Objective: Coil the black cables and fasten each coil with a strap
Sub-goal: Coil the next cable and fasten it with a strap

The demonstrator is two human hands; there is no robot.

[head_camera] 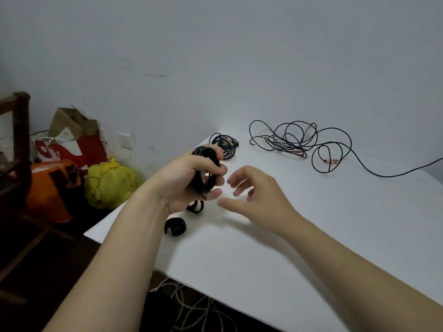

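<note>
White table (299, 248), left edge: left grip (188, 179) clutches a cable coil (204, 151), right grip (260, 196) loose-fingered beside it.

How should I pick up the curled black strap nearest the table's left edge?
Likely pinch the strap by its curled band, from the right, using the right hand: that side is clear, while the left hand grips the coil.

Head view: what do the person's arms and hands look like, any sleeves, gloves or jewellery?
Both are bare. The left hand and right hand wear no gloves, and no rings show. The left forearm and right forearm show no sleeve, watch or band up to the frame edge.
</note>
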